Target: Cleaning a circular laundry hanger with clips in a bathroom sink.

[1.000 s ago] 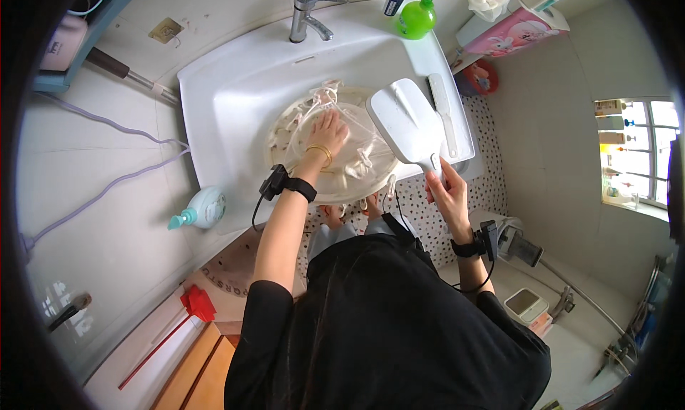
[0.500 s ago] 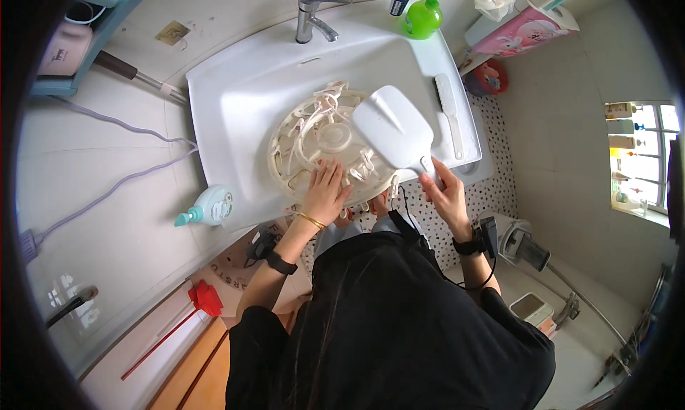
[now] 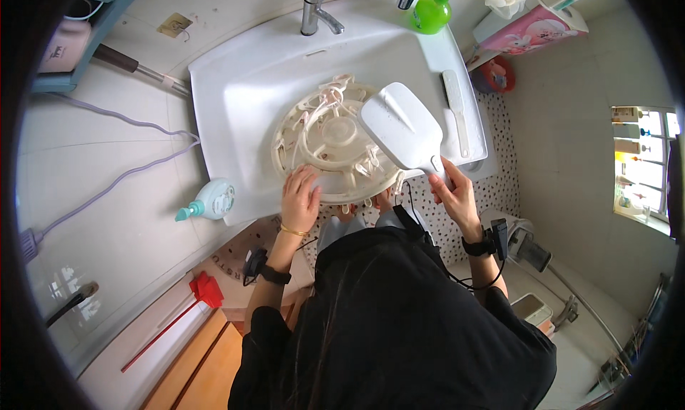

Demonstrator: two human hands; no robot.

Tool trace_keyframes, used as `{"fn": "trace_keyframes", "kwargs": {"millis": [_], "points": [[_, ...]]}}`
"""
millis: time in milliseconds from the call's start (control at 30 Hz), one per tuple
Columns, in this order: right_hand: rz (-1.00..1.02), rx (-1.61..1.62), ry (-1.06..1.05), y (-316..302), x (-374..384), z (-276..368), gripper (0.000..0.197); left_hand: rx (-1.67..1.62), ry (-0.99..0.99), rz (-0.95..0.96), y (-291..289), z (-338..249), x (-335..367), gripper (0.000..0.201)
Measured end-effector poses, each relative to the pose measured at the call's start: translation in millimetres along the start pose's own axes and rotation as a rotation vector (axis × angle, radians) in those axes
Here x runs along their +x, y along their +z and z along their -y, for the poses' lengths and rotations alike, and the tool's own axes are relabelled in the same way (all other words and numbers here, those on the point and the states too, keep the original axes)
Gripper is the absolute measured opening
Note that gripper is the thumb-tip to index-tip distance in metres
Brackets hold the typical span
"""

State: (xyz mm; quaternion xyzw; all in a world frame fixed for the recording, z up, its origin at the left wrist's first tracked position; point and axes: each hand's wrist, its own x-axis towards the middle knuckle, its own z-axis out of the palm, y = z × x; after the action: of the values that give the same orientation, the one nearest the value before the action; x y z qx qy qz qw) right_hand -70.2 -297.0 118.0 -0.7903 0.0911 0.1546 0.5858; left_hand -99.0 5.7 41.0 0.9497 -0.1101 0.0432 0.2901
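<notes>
A round cream plastic clip hanger (image 3: 337,132), with concentric rings and several clothespins around it, lies in the white sink (image 3: 246,110). At its near-left rim is my left hand (image 3: 300,205), fingers bent over the edge and thumb alongside; the fingertips' underside is hidden. My right hand (image 3: 459,200) is wrapped around the short handle of a white water scoop (image 3: 402,127). The scoop's broad, rounded head is raised above the hanger's right part, hiding some of it, and a long ridge runs along the face I see.
A chrome faucet (image 3: 321,11) stands at the back. A long white brush (image 3: 457,114) lies on the sink's right ledge, near a green pump bottle (image 3: 432,12). A pale teal pump bottle (image 3: 212,200) rests at the left edge. A purple cord (image 3: 135,171) crosses the left wall.
My left hand has shifted left and nearer, from lying flat over the hanger to its near-left rim. The scoop stays over the hanger's right side in my right hand. The view has shifted slightly.
</notes>
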Motion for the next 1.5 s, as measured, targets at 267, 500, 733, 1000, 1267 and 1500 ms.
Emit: {"fn": "trace_keyframes", "kwargs": {"millis": [267, 500, 733, 1000, 1267, 1500], "points": [[0.179, -0.076, -0.001, 10, -1, 10, 0.041, -0.113, -0.081, -0.08, 11, -15, -18, 0.025], [0.102, 0.088, 0.011, -5, 5, -6, 0.044, -0.193, -0.297, -0.249, 12, -39, -36, 0.031], [0.208, 0.026, -0.144, 17, 5, 3, 0.041, -0.146, -0.344, -0.332, 20, -49, -48, 0.037], [0.051, 0.089, -0.129, 28, -22, -3, 0.042, -0.331, -0.285, -0.347, 12, -35, -63, 0.029], [0.0, -0.115, -0.27, 112, -63, 1, 0.037, -1.462, -0.396, 0.026, 5, -74, -47, 0.029], [-0.137, -0.488, -0.332, 89, -39, 3, 0.026, -1.738, -0.549, -0.007, 7, -77, -42, 0.036]]}}
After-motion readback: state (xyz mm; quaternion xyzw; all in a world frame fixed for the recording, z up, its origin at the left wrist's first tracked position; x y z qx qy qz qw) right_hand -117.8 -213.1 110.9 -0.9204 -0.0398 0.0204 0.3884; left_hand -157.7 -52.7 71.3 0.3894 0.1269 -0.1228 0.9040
